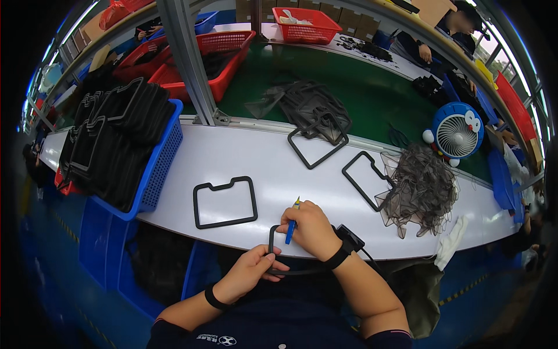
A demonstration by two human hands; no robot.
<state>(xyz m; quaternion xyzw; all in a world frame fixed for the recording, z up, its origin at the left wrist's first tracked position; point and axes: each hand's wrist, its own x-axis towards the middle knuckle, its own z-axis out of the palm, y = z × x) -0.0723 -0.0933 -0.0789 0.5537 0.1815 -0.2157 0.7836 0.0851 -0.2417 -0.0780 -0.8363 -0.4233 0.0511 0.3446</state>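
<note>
My left hand (251,269) grips the left side of a black notched frame (271,237) at the table's near edge, thumb and fingers pinched around the bar. Closed around a slim blue tool with a yellow tip (289,232), my right hand (315,231) rests over the same frame's upper edge. I cannot make out the tool's exact kind. Most of the held frame is hidden by my hands and wrist. Just to the left, another black frame (226,223) lies flat on the white table (174,203). A small black box with a cable (351,236) sits beside my right wrist.
Stacked black frames fill a blue basket (164,160) at left. Further frames (360,190) lie near a dark mesh heap (427,186). Beyond are a green conveyor (372,99) with another pile (311,104), a metal post (189,58), a fan (458,138), red baskets (235,64) and co-workers.
</note>
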